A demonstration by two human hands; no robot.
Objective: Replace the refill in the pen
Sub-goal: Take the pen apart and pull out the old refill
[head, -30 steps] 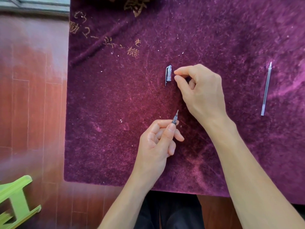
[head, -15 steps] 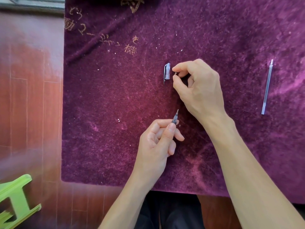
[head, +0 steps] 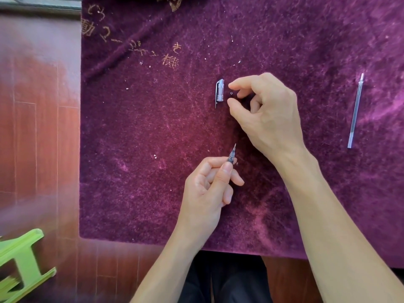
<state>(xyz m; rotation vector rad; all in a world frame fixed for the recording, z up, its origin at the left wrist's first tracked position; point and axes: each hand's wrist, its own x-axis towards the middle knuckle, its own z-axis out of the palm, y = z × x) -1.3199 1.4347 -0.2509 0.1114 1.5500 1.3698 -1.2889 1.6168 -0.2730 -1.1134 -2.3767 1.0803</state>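
My left hand [head: 208, 189] is closed around the pen [head: 232, 154], and only its tip end sticks out above the fingers, pointing up. The clear pen cap [head: 220, 91] lies on the purple cloth [head: 142, 138]. Just right of the cap lies a tiny dark piece [head: 231, 93], between the parted thumb and forefinger of my right hand [head: 265, 112], which hovers over it without touching. A thin clear refill [head: 355, 111] lies apart at the far right of the cloth.
The purple cloth covers the table, with gold characters [head: 170, 61] stitched near its top. Red-brown wood floor [head: 39, 127] shows at the left, with a green plastic stool [head: 19, 265] at the bottom left. My dark-clothed legs [head: 227, 281] are below the cloth's near edge.
My right thumb and forefinger were pinched on the tiny piece beside the cap; now they have parted and the piece lies on the cloth. The left hand with the pen stayed still.
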